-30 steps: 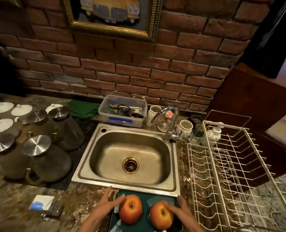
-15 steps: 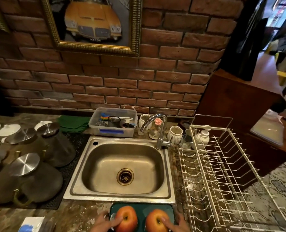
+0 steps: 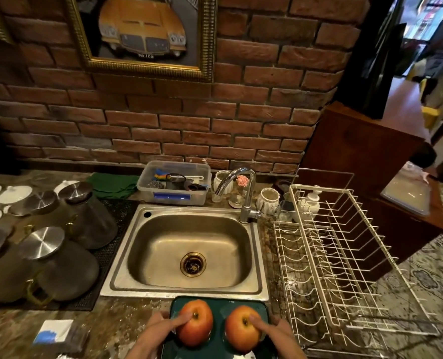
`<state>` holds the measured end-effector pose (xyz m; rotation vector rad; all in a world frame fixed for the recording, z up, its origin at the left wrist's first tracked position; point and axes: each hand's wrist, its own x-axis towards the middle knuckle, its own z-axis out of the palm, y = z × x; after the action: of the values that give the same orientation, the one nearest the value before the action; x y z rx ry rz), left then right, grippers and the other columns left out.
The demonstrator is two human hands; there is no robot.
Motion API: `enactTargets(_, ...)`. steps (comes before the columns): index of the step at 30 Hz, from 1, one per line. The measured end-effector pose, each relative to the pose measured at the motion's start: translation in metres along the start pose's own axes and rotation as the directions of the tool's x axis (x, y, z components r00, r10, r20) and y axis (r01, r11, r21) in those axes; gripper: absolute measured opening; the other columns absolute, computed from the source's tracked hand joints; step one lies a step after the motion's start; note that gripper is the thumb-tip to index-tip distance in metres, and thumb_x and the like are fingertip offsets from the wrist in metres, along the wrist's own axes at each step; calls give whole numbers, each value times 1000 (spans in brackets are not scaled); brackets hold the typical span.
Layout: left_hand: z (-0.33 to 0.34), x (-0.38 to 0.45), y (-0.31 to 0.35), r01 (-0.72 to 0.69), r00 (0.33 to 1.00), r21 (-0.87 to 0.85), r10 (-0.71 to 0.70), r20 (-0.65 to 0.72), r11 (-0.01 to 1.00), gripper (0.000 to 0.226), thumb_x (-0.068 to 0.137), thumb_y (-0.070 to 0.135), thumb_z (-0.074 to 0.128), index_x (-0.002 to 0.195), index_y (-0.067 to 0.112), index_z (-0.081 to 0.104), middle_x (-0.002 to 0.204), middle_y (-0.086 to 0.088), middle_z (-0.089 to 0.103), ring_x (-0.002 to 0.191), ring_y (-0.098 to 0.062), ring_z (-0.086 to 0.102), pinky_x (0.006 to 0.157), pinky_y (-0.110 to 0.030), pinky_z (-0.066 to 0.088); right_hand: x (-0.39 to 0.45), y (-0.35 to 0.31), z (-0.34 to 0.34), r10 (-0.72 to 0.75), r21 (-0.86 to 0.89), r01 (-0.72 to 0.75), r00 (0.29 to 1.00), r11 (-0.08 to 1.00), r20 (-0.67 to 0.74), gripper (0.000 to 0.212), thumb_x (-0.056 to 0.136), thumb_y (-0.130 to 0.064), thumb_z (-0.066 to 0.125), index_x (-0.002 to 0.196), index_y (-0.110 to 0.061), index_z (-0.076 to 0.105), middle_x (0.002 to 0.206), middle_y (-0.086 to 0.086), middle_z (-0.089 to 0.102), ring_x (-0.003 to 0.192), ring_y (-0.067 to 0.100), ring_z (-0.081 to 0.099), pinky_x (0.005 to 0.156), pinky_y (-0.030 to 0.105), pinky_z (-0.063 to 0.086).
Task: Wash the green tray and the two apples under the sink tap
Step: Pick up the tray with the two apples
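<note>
The green tray (image 3: 219,305) sits on the countertop (image 3: 116,322) at its near edge, just in front of the steel sink (image 3: 189,251), with two apples on it side by side. The left hand (image 3: 160,326) grips the tray's left edge, thumb pressing the left apple (image 3: 195,323). The right hand (image 3: 277,330) grips the right edge, thumb on the right apple (image 3: 241,329). The tap (image 3: 241,193) stands at the sink's far right corner; a white wire dish rack (image 3: 344,255) lies just right of the sink.
</note>
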<state>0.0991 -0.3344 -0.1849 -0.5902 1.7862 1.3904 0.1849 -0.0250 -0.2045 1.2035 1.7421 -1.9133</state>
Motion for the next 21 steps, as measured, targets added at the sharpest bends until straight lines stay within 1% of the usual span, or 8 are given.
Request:
enactTargets(3,11,-15,9,-92,995,-41,93,34,995,118,39,40,97,138,-1,48,128,-17,59,113,-32,56,89,-39,51,-16,-14,3,-11,-12,11,999,1000,40,71,28,-33,96,90,-12,68,74,-5,77,77,10,66,56,16,52)
enactTargets(4,9,-19,12,-100,995,-29,100,25,995,119,35,45,97,135,1,50,125,-16,61,109,-30,59,79,-36,53,-22,-20,4,-21,-4,21,999,1000,45,75,30,-34,96,94,-11,66,73,-8,76,78,8,65,56,18,51)
enactTargets(7,4,-30,27,-136,991,-12,136,-17,991,108,22,58,95,110,5,61,104,-14,68,82,-26,71,60,-33,55,-30,-34,7,-52,-25,53,998,998,37,108,51,-37,96,140,-1,46,125,10,64,104,21,61,82,29,54)
enactTargets(10,-1,-34,45,-167,985,-3,167,-45,986,105,22,65,91,106,11,60,100,-10,67,74,-22,71,44,-26,52,-51,-59,12,-101,-65,103,995,993,24,125,53,-47,93,153,-8,31,150,16,44,124,29,51,95,37,53)
enactTargets(13,-8,-37,60,-204,973,28,206,-108,979,114,23,72,85,115,11,55,104,-6,63,87,-18,62,53,-28,49,-62,-86,15,-138,-109,140,990,984,25,129,48,-56,92,152,-11,32,143,15,51,123,32,56,93,41,55)
enactTargets(15,-14,-39,70,-236,964,39,239,-120,971,120,26,77,83,120,5,57,107,-11,65,89,-22,64,58,-30,49,-69,-106,14,-147,-97,153,987,983,62,118,51,-53,92,147,-11,37,117,8,60,97,25,66,61,30,62)
enactTargets(17,-19,-44,83,-256,958,82,264,-109,963,122,26,81,82,119,6,60,109,-14,66,94,-26,65,65,-34,50,-80,-125,13,-149,-115,157,986,981,74,107,56,-53,90,141,-12,41,102,0,57,83,16,63,41,19,54)
enactTargets(21,-25,-62,115,-297,947,142,310,-84,944,112,22,87,76,107,15,58,108,-10,65,96,-25,65,70,-35,53,-94,-161,10,-177,-175,198,976,965,125,92,49,-62,84,121,-17,50,101,0,60,74,12,69,45,23,56)
